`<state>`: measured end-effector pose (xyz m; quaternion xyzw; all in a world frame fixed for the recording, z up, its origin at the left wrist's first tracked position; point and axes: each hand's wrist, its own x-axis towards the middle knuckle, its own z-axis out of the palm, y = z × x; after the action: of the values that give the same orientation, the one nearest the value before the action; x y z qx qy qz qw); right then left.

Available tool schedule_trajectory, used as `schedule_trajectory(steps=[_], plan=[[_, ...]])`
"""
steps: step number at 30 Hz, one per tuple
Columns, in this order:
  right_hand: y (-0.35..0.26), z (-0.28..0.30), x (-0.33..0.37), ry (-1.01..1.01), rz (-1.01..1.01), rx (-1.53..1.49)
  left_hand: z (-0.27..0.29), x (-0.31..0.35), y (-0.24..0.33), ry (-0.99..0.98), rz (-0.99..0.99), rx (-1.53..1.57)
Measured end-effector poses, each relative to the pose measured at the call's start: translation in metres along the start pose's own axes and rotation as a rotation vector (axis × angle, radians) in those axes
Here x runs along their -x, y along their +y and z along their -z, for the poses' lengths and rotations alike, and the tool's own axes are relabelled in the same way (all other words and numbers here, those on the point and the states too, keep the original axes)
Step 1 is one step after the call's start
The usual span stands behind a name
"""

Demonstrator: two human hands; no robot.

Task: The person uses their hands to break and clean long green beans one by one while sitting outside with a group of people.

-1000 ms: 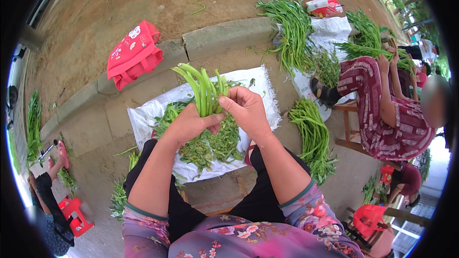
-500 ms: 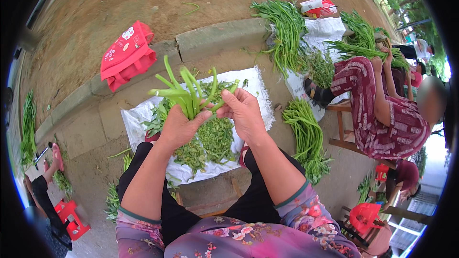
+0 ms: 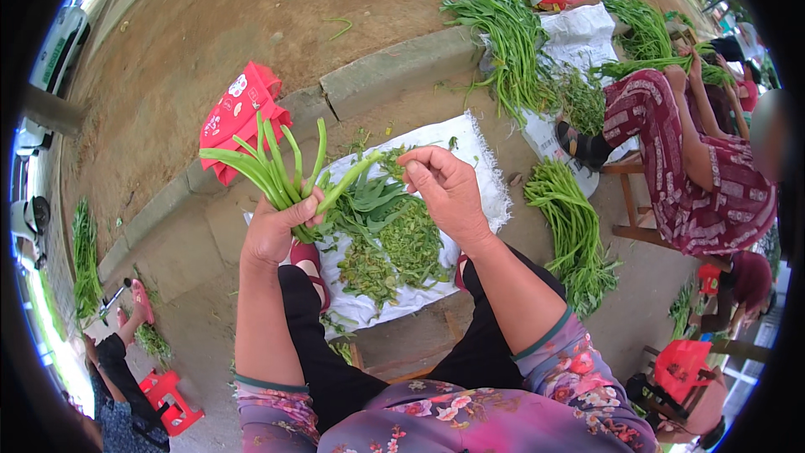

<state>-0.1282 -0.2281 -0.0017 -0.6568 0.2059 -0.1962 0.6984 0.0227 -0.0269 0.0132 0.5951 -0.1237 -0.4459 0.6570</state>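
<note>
My left hand is closed around the lower part of a bunch of thick green vegetable stems, whose cut ends fan up and left. Leaves hang from the bunch toward the right. One stem slants out toward my right hand, which is apart from the bunch. Its thumb and fingers are pinched together; whatever is between them is too small to make out. Below both hands a white woven sack is spread on the ground, with a heap of torn green leaves on it.
A red bag lies by the concrete curb, ahead to the left. Bundles of long greens lie at my right. Farther right, a seated person in maroon patterned clothes handles greens. A red stool stands at lower left.
My left hand has moved left and slightly down with the stems, and my right hand has shifted right. The hands are now farther apart, and the bunch's leaves show more.
</note>
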Motion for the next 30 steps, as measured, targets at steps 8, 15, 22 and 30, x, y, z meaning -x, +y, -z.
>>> schedule_trajectory(steps=[8, 15, 22, 30], plan=[[-0.01, -0.002, -0.001, 0.084, 0.216, 0.198, -0.014, -0.001, 0.004, -0.054, 0.032, -0.128], [-0.012, -0.003, -0.001, 0.087, 0.304, 0.291, -0.016, -0.007, 0.0, -0.049, 0.026, -0.166], [-0.008, 0.012, -0.006, -0.12, -0.218, -0.045, -0.013, -0.012, -0.015, -0.023, -0.008, -0.285], [-0.008, 0.017, -0.007, -0.145, -0.457, -0.164, -0.015, -0.013, -0.016, -0.009, 0.015, -0.377]])
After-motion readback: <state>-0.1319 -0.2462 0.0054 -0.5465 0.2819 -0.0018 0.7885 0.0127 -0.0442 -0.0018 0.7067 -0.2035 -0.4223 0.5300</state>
